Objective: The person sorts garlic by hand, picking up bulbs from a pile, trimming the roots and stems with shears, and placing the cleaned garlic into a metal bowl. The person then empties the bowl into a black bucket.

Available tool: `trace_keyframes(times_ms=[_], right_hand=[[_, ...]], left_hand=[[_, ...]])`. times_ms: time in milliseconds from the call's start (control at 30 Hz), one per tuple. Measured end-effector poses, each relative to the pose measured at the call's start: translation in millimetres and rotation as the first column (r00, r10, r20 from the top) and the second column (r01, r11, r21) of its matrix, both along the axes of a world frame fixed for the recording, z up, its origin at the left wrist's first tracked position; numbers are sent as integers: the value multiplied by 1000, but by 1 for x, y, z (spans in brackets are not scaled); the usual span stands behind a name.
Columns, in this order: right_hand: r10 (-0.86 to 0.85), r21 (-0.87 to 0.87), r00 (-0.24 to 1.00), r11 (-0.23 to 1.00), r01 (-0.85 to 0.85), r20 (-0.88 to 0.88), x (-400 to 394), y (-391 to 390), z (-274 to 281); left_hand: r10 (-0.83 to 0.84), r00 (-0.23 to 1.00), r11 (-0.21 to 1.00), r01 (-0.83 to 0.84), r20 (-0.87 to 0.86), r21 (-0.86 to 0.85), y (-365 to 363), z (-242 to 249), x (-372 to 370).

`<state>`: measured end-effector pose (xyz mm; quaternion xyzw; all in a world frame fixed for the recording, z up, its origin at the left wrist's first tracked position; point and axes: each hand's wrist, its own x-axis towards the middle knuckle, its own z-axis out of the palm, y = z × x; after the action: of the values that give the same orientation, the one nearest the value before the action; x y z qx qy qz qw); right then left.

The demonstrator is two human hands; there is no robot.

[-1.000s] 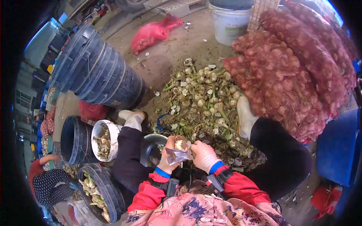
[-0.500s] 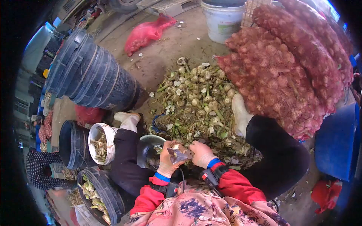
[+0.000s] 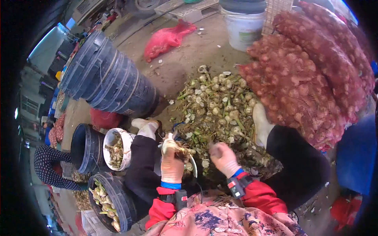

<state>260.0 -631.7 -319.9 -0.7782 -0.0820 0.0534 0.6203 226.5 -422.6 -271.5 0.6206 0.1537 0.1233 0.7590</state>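
My gloved left hand (image 3: 172, 167) is closed round a garlic bulb (image 3: 170, 138), whose stalk and loose husk stick out to the right. A curved, shiny metal edge (image 3: 194, 166) shows just right of that hand. My gloved right hand (image 3: 224, 160) is apart from it, over the near side of the garlic heap (image 3: 215, 100). Its fingers are curled in and blurred at the tips, with a brownish smear beside them; I cannot tell what they hold. The heap of garlic with stalks and husks lies on the floor between my boots.
A white bucket (image 3: 128, 148) of trimmings and a black bucket (image 3: 125, 204) of garlic stand at my left. Stacked dark buckets (image 3: 110, 74) lean behind them. Red mesh sacks (image 3: 291, 82) fill the right, near a blue tub (image 3: 356, 155). A bent-over person (image 3: 49, 167) is far left.
My hands have separated; the right moved away to the right. The left has turned the garlic upward into plain view. The whole view has shifted slightly.
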Motion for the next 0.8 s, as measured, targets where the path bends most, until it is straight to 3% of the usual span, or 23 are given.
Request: trace_keyframes(times_ms=[33, 67, 133, 200, 267, 333, 400, 467, 533, 567, 600, 633, 667, 700, 767, 800], right_hand=[[37, -22, 998, 999, -36, 41, -3, 4, 7], [77, -46, 994, 996, -73, 82, -7, 8, 9], [71, -45, 993, 997, -67, 98, -8, 13, 8], [72, -98, 983, 994, -56, 171, -6, 11, 19], [56, -89, 983, 995, -41, 175, -4, 12, 15], [65, -17, 994, 998, -63, 90, -1, 13, -5], [21, -59, 949, 997, -41, -315, 1, -5, -69], [-179, -367, 868, 930, -4, -464, 5, -26, -92], [-277, -154, 793, 961, 230, -543, 13, -33, -119], [-343, -154, 783, 938, 309, -518, 20, -35, -123], [-348, -161, 782, 937, 310, -517, 26, -37, -113], [-411, -98, 749, 900, 426, -520, 29, -38, -94], [-469, -34, 709, 845, 534, -527, 32, -40, -87], [-431, 149, 660, 759, 634, -616, 33, -41, -96], [-499, 97, 613, 723, 685, -613, 32, -35, -101], [-563, 57, 571, 681, 731, -598, 35, -32, -103]], left_hand=[[46, 997, 777, 2, 60, -630, -15, 6, 4], [36, 997, 775, 13, 65, -632, -24, 15, 6], [73, 991, 589, 46, 110, -807, -37, 27, 5], [21, 992, 585, 90, 126, -806, -36, 14, 3], [48, 999, 531, -5, 24, -847, -47, 13, 2], [1, 999, 568, 39, 48, -822, -59, 18, 1], [-59, 993, 553, 116, 100, -825, -64, 30, 1], [-10, 999, 620, 48, 52, -783, -65, 42, 7], [-145, 987, 769, 72, -64, -636, -39, 32, 3], [-363, 925, 810, 253, -113, -530, -1, -8, 4], [-214, 884, 970, 140, -416, -201, 18, -30, -4], [-156, 788, 881, 383, -595, 277, 33, -42, -9], [2, 707, 511, 607, -707, 609, 35, -39, -5], [-1, 701, 512, 613, -713, 602, 32, -42, 2], [33, 674, 335, 688, -738, 644, 7, -19, 31], [-85, 790, 525, 553, -607, 647, 9, -56, 42]])
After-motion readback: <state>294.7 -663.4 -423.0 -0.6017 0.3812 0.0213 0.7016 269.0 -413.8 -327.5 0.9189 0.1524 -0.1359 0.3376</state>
